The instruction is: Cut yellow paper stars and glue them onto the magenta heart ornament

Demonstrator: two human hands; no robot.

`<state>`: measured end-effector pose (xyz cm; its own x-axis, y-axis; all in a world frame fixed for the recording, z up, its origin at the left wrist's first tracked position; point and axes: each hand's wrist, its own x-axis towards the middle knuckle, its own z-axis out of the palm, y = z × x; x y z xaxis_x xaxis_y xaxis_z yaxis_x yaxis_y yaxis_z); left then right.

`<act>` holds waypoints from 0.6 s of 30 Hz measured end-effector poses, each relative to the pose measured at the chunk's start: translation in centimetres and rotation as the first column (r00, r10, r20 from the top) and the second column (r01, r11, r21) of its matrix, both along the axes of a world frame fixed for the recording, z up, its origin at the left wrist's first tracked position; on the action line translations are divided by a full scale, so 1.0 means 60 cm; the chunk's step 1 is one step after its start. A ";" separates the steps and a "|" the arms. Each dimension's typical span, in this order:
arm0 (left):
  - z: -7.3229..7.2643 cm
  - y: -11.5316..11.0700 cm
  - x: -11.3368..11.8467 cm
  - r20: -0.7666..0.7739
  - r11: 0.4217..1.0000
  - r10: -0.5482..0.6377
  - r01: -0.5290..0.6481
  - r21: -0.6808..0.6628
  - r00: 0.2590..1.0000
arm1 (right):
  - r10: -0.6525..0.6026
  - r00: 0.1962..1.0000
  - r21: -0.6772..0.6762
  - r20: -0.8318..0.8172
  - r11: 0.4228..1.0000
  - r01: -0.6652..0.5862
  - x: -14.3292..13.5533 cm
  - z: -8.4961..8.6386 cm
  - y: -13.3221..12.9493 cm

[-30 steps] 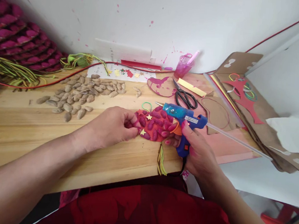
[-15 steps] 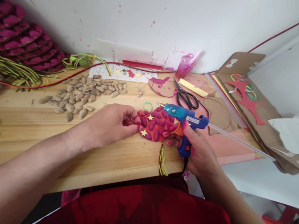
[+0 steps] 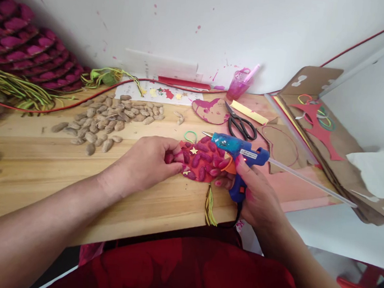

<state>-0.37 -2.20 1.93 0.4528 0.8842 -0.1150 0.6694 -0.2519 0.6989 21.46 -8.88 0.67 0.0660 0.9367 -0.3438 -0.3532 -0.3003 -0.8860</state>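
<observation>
A red ornament (image 3: 204, 160) covered with purple-painted peanuts and small yellow stars lies over the table, a green loop at its top and a yellow-green tassel (image 3: 210, 206) hanging below. At its left edge, my left hand (image 3: 150, 159) is closed, thumb and fingertips pinching the rim. My right hand (image 3: 258, 190) is wrapped round the handle of a blue glue gun (image 3: 241, 150), whose metal nozzle points left above the ornament. A clear glue stick (image 3: 309, 181) sticks out from the gun's back. Some right fingertips are near the ornament's right side; whether they touch it is unclear.
Loose peanuts (image 3: 103, 118) lie to the left. Behind are black scissors (image 3: 242, 124), a painted cardboard heart (image 3: 211, 110), a pink cup (image 3: 239, 83) and paper with small cutouts (image 3: 159, 92). Cardboard (image 3: 347, 175) and red scraps stand right; a red cord runs along the back.
My left thumb and fingers have shifted slightly inward over the ornament's left edge, partly covering the lower star. The glue gun stays almost in place, and the view has moved a little.
</observation>
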 end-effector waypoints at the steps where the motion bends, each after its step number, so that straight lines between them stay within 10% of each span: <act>1: 0.000 0.000 0.001 -0.013 1.000 0.002 -0.002 0.007 1.000 | 0.002 1.000 0.002 -0.004 1.000 -0.002 0.000 0.000 0.000; 18: -0.008 0.001 0.006 0.032 1.000 0.000 0.001 -0.010 0.999 | -0.001 0.995 -0.030 0.102 1.000 0.004 -0.003 0.003 -0.002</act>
